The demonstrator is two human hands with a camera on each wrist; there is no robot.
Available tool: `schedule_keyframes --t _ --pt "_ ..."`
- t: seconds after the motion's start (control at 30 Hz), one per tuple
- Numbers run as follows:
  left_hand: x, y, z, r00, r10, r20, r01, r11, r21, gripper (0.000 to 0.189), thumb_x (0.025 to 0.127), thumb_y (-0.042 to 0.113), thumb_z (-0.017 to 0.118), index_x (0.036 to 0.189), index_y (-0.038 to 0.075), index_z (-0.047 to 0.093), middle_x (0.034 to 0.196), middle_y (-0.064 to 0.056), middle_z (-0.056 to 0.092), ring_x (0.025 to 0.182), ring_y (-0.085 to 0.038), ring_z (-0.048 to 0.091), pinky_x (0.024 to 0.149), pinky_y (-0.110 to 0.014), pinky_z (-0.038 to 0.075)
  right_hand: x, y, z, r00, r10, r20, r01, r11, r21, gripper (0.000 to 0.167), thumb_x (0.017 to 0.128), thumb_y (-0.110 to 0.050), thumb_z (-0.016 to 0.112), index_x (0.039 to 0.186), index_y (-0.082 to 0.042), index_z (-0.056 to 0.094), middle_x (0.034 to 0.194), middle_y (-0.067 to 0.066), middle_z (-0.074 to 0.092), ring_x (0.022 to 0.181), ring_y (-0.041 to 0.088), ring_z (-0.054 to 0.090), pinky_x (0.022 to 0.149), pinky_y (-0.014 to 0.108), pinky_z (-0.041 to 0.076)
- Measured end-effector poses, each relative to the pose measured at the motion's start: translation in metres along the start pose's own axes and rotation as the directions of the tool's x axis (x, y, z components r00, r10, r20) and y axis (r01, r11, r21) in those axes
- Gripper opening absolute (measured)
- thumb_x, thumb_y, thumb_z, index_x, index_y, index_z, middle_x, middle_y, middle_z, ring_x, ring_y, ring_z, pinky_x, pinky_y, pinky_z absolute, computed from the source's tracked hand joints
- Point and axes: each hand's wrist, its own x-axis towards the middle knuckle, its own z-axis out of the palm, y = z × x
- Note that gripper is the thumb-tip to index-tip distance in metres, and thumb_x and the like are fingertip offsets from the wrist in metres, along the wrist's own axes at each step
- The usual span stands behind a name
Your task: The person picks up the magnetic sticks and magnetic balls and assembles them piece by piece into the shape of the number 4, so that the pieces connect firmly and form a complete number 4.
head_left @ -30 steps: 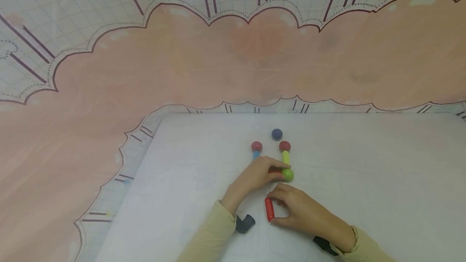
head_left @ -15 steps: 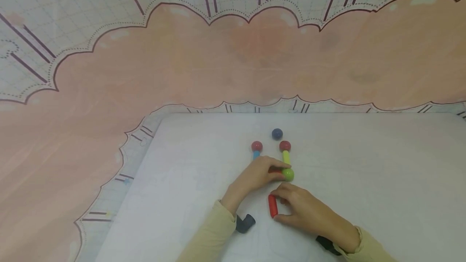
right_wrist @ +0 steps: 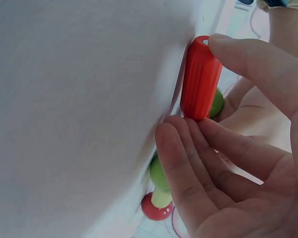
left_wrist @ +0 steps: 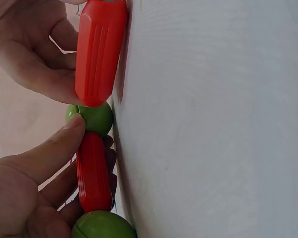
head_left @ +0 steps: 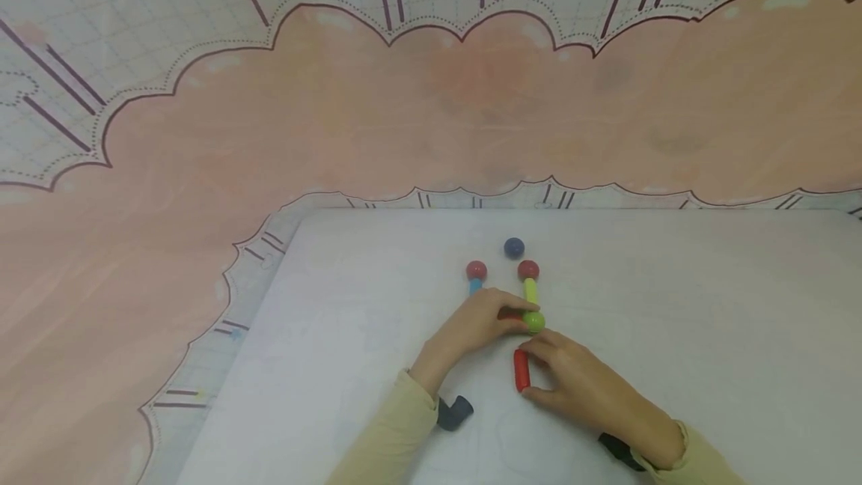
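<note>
My right hand (head_left: pixel 582 376) pinches a loose red magnetic stick (head_left: pixel 522 370) lengthwise, thumb at its near end and fingers at the far one. Close up in the right wrist view, the ribbed stick (right_wrist: pixel 202 79) shows a hole-like pale spot at its tip. My left hand (head_left: pixel 471 324) holds a green ball (head_left: pixel 534 321) between thumb and forefinger. From that ball, a second red stick (left_wrist: pixel 93 173) leads to another green ball (left_wrist: pixel 103 225), hidden under the hand in the head view. A yellow stick (head_left: pixel 530 290) joins the held ball to a red ball (head_left: pixel 528 269).
A blue stick (head_left: pixel 475 286), partly covered by my left hand, carries another red ball (head_left: pixel 477 269). Beyond them a dark blue ball (head_left: pixel 515 248) lies alone on the white table (head_left: pixel 707 305). Dark wrist-camera mounts (head_left: pixel 455 413) sit below both wrists.
My right hand has carried the loose red stick rightward and a little farther from me, closer to the held green ball. My left hand has stayed in place.
</note>
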Motion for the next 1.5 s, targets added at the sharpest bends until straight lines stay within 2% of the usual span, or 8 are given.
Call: schedule_keyframes --t 0.33,0.57,0.77,1.5 --pt "0.000 0.000 0.000 1.000 -0.011 0.006 0.011 1.000 0.001 0.032 0.091 0.019 0.072 0.123 0.019 0.072 0.121 0.006 0.071 0.105 -0.002 0.060 0.096 -0.017 0.047 -0.002 0.002 -0.003 0.998 0.047 -0.048 -0.051 0.996 -0.080 0.045 0.075 -0.019 0.086 0.114 -0.002 0.068 0.106 0.002 0.064 0.090 0.009 0.058 0.080 0.030 0.057" --pt "0.000 0.001 0.000 1.000 -0.010 0.002 0.010 1.000 -0.006 0.032 0.091 0.019 0.071 0.123 0.018 0.072 0.122 0.005 0.071 0.109 -0.005 0.060 0.098 -0.019 0.047 -0.005 0.004 0.001 0.989 0.016 -0.147 -0.039 0.987 -0.154 0.049 0.071 -0.017 0.089 0.112 0.002 0.068 0.101 0.004 0.064 0.089 0.012 0.060 0.078 0.029 0.057" --pt "0.000 0.001 0.000 1.000 -0.013 0.002 0.013 1.000 0.000 0.032 0.091 0.019 0.072 0.123 0.019 0.072 0.121 0.006 0.071 0.104 -0.002 0.060 0.095 -0.017 0.047 -0.007 0.004 0.003 0.982 0.005 -0.189 -0.040 0.982 -0.182 0.052 0.070 -0.018 0.090 0.113 0.003 0.068 0.102 0.006 0.065 0.094 0.016 0.062 0.079 0.032 0.057" --pt "0.000 0.001 0.001 1.000 -0.010 -0.003 0.010 1.000 0.011 0.032 0.090 0.020 0.072 0.122 0.019 0.072 0.120 0.007 0.071 0.104 -0.002 0.060 0.095 -0.016 0.047 -0.010 0.002 0.006 0.970 -0.044 -0.238 -0.012 0.973 -0.231 0.056 0.070 -0.015 0.090 0.117 0.006 0.065 0.105 0.009 0.069 0.096 0.021 0.064 0.079 0.033 0.058"
